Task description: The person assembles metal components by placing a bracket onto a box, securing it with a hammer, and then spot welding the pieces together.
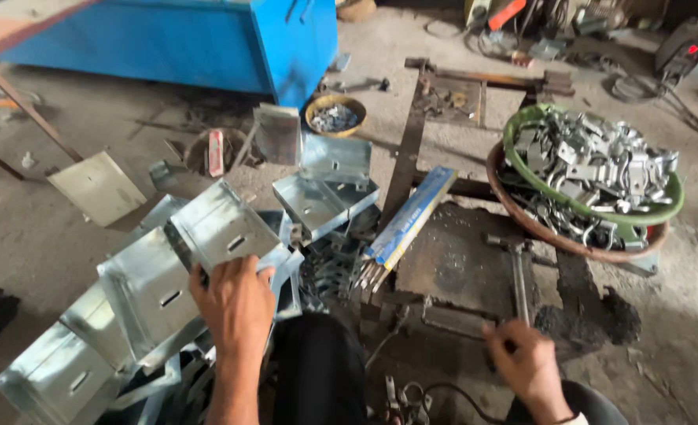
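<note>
A dusty concrete workshop floor point(42, 228) is seen, with a blue metal cabinet point(207, 39) at the far left. On the left, a row of about five galvanised channel brackets point(152, 291) is leaned together; each is folded, shiny and slotted. The nearest bracket's edge is gripped by the left hand point(235, 303). One blue packet of rods point(412, 216) lies at centre. A hammer point(518, 279) handle is apparently clasped by the right hand point(526, 362). Two stacked basins of clamps point(593, 169) are seen at right.
</note>
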